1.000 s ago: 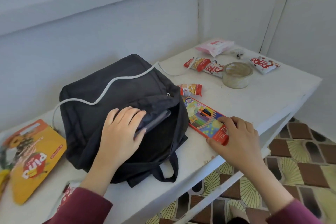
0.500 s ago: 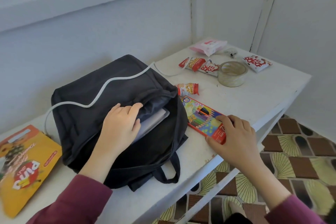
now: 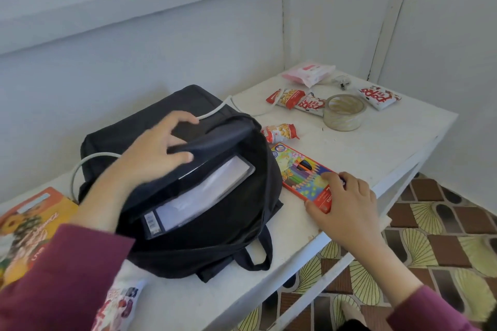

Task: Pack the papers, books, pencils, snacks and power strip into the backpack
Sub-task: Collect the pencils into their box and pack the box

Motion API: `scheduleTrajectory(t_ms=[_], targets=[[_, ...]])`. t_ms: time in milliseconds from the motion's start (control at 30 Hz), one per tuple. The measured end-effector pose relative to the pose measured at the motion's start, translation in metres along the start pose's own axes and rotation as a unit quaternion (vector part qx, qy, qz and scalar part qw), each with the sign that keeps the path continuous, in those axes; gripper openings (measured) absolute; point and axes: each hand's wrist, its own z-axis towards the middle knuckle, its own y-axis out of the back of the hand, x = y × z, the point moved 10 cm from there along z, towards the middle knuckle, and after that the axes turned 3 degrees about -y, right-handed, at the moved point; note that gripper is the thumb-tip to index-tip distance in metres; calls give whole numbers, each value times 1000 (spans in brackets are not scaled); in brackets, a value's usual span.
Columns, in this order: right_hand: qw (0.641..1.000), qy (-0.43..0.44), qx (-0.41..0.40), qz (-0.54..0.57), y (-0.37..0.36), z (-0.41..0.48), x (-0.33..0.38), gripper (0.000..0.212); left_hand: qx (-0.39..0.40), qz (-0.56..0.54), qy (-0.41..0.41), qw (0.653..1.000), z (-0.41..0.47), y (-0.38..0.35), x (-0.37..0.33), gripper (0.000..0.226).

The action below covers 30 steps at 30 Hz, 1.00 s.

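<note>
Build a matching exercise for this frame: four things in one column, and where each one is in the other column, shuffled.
Things:
1. folder
2. pencil box
3. tape roll
4. cable

Places:
A. on the table beside snack packets
B. draped over the backpack
C. inside the backpack
D. held by the right hand

Pairs: 1-C, 2-D, 3-A, 4-B.
</note>
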Motion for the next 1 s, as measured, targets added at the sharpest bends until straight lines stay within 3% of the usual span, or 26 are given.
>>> scheduleTrajectory(t_ms=[100,233,367,500,600,800,1000], targets=[[1000,-3,-5,-1,1,0,2,62,42,-94,46,994,14,9,24,50],[1000,-5,-5,-5,1,-1,3,61,-54,48,52,996,28,22,46,45],[1000,-4,-4,-13,1,-1,3,61,-162,241,-110,951,13,22,6,35],[1000,-2,-17,-24,5,-1,7,60,-196,313,-227,901,-7,8,-15,31],[998,10,-15,-54,3,-2,12,65,-166,342,-209,901,-11,-1,-5,34],[999,9,-39,-8,3,-1,6,66,-85,426,-107,894,-15,-12,32,84],[988,-26,-62,137,10,-6,0,63,-134,393,-147,898,-24,0,16,81]])
